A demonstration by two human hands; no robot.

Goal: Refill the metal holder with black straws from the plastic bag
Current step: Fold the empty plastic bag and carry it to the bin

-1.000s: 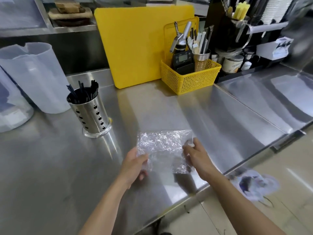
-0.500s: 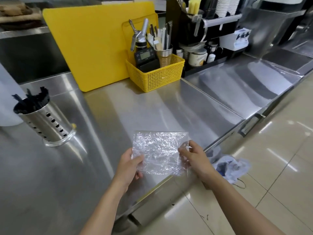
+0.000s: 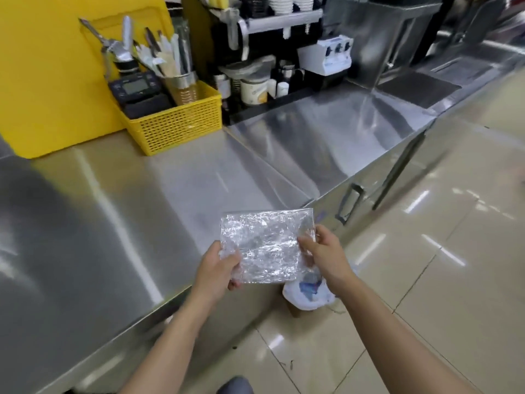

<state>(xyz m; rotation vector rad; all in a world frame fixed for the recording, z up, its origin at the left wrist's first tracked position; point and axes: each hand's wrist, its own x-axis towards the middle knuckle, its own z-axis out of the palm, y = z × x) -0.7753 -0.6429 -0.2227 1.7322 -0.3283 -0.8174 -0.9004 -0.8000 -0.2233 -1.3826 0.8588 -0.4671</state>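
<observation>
Crinkled clear plastic bag, seemingly empty, hung flat above the front edge of the stainless-steel counter, left hand and right hand each pinching a side edge; it looked weightless, limp and slippery, best held by those edges.

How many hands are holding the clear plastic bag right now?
2. The left hand grips the plastic bag at its lower left corner; the right hand pinches its right edge.
</observation>
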